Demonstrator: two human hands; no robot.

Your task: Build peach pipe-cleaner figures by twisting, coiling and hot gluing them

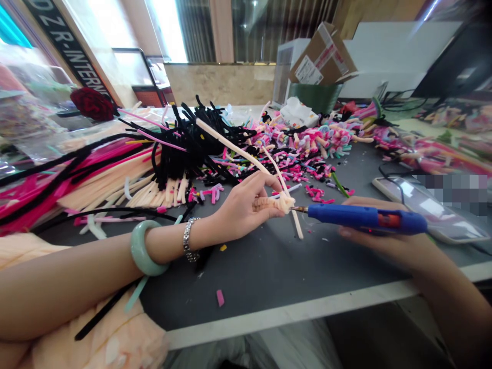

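My left hand [251, 207] pinches a small coiled piece made of cream pipe cleaner [285, 203] between thumb and fingers. Long cream stems stick out of it, two rising up and to the left and one short end pointing down. In my right hand [378, 241] lies a blue glue pen [346, 215] with a small red light. Its metal tip points left and meets, or nearly meets, the coiled end; contact is hard to make out. Some of the left fingers are hidden behind the piece.
Black pipe cleaners [184, 133] and cream ones [111, 174] lie in bundles at the left. Behind my hands spreads a heap of pink and mixed cut pieces [315, 136]. A phone [430, 210] lies at the right; a cardboard box [323, 56] stands at the back.
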